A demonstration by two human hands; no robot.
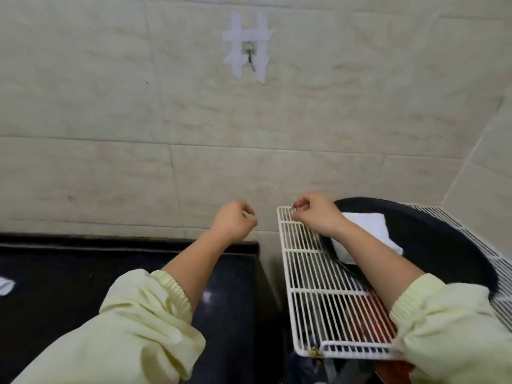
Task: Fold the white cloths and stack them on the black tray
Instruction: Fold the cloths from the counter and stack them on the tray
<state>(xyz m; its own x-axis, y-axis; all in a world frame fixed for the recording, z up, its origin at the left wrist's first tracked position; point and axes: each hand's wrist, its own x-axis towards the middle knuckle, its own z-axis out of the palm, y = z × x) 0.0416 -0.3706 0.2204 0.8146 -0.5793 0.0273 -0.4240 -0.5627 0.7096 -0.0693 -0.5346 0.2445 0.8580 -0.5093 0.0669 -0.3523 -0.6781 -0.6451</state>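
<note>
I see two hands, both held up in front of the wall (110,106). There is one black tray (432,239). It sits on a white wire rack (310,273) on the right side. On the tray lies one white cloth (374,228). It is folded flat into a neat shape with straight edges and sharp corners. The right arm crosses over its near part and hides some of it.

The left hand (234,221) hangs in the air above the far edge of the black counter (83,273). Its fingers are curled in, with the thumb tip close to the finger tips, and I see nothing in them.

The right hand (318,216) is at the far left corner of the rack, just beside the tray. Its fingers are bent down tight to the wire. Something small and shiny shows at the finger tips, but it is too tiny, so I cannot tell if the hand pinches it, or the wire, or nothing.

There are two pale yellow sleeves (133,322), pushed up the arms. One white scrap (5,285) lies on the counter at the far left edge, well apart from the tray. High on the wall is one small metal hook (250,55), stuck on with strips of white tape (235,37).
</note>
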